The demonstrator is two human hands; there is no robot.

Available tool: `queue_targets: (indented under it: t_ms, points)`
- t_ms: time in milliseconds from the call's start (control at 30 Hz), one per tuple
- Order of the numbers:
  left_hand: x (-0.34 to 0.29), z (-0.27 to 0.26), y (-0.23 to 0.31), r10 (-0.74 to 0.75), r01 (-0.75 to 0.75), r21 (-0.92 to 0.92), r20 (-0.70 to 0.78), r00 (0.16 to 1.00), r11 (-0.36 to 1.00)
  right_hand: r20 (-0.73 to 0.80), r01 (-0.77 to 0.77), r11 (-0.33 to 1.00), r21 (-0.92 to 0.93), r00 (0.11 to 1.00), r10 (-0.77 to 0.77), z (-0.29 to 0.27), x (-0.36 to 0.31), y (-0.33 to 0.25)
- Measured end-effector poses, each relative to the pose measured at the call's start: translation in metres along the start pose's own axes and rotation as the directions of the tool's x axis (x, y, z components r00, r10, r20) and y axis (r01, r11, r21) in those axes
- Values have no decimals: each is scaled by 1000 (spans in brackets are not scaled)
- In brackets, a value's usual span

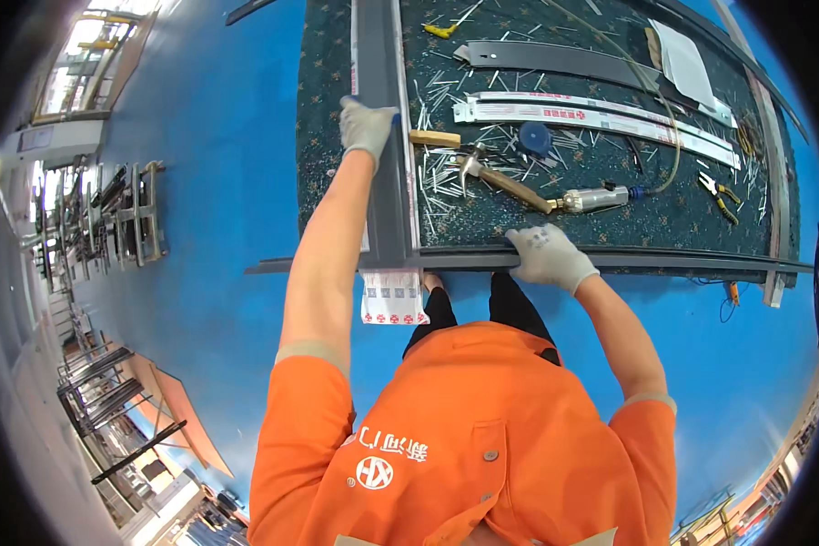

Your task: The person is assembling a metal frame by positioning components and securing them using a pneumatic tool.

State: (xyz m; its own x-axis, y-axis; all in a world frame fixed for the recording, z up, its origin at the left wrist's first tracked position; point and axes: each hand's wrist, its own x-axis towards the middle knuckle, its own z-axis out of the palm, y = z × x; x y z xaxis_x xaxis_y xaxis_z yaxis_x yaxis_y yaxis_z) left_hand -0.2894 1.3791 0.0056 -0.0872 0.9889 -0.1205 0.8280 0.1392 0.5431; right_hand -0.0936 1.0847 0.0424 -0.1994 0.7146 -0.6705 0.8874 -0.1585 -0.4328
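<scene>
My gloved left hand (pixel 369 129) grips a wide dark grey metal profile (pixel 388 200) that runs away from me, fingers over its left edge and thumb at its right. At the near table edge my gloved right hand (pixel 551 257) is closed over a long thin dark grey bar (pixel 664 261); the undersides of its fingers are hidden. Bar and profile meet at a corner in front of me. Inside that corner lie a claw hammer (pixel 511 187), a silver air tool (pixel 593 198) with a hose, and a wooden handle (pixel 435 138) against the profile.
The dark carpeted table (pixel 482 226) is strewn with thin metal pieces. On it are white wrapped strips (pixel 564 113), a grey panel (pixel 555 62), a round blue object (pixel 535 139), pliers (pixel 721 196) and a yellow-handled tool (pixel 441 31). Printed white wrapping (pixel 393 298) hangs over the near edge.
</scene>
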Motion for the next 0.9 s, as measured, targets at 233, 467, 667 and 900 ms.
queue_targets:
  t_ms: [233,467,667,900]
  points:
    - [-100,-121,27,216,-363,-535,-318,923,763,-445,17,980,-201,889,-107,37,-23,0]
    - [-247,-194,-29,134,-387,-586,-427,894,713,-699,-89,969,-232,708,-103,42,-2,11]
    - [-282,-175,-65,161,-349,-436,-411,897,830,-650,-134,936,-325,750,-118,61,16,28]
    - [-280,-171,-66,205,-409,-544,-397,895,733,-649,-121,923,-366,744,-160,59,17,26]
